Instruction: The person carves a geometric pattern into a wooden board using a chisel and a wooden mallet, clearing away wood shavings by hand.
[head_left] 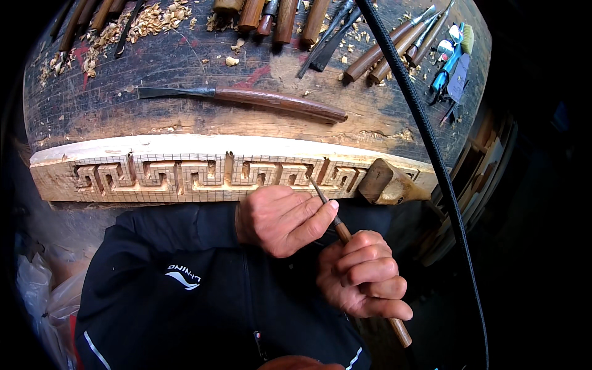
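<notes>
A long wooden board (117, 192) lies along the near edge of the bench, its face pencilled with a grid and cut with an angular, key-like fret pattern. Against a groove in the right half of that pattern rests the tip of a slim carving chisel (341, 232), slanting down to the right. My left hand (280, 222) lies by the board's lower edge, closed, its fingertips on the chisel's shaft close to the blade. Lower down, my right hand (364, 274) wraps round the wooden handle, whose end sticks out below the fist.
A wooden mallet head (385, 182) sits against the board's right end. Behind the board lies a long-handled chisel (277, 102). More chisels (370, 58), wood shavings (154, 21) and a brush (467, 38) are along the bench's far side. A black cord (425, 132) hangs across the right.
</notes>
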Demonstrator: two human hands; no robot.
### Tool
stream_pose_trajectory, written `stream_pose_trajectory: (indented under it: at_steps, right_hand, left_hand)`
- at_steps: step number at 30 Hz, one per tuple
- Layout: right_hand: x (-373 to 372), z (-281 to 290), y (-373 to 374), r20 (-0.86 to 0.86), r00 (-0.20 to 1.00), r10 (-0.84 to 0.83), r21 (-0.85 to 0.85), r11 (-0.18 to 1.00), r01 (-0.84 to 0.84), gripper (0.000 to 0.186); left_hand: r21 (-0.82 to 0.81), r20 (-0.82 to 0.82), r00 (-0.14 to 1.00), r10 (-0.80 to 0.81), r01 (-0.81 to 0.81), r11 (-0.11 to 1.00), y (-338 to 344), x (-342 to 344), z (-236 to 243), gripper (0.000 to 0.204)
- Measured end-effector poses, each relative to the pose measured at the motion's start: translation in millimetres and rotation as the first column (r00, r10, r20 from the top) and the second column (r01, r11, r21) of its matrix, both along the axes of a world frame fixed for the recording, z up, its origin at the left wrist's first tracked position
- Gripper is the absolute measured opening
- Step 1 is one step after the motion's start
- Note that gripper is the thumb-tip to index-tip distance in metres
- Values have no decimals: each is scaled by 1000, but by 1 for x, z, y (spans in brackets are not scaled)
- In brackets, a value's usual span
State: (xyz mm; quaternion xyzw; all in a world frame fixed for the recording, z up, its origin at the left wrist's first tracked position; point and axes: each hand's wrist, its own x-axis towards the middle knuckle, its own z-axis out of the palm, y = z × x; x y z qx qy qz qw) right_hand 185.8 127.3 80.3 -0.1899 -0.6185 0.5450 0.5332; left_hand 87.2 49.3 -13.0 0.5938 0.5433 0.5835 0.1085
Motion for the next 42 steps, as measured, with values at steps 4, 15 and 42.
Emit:
stream_pose_trajectory:
  at_steps: [4,15,42]
  right_hand:
    - [-1,0,1,9,1000,-3,3,1000,3,69]
    - [-18,9,13,84,996,6,-103,995,2,65]
    - [-15,19,7,257,935,243,84,958,-273,60]
  left_hand:
    - [2,-3,1000,7,-7,1000,0,0,-1,40]
    - [-14,85,996,28,-27,1000,5,-2,3,47]
    - [40,125,992,25,-30,999,-1,-2,2,41]
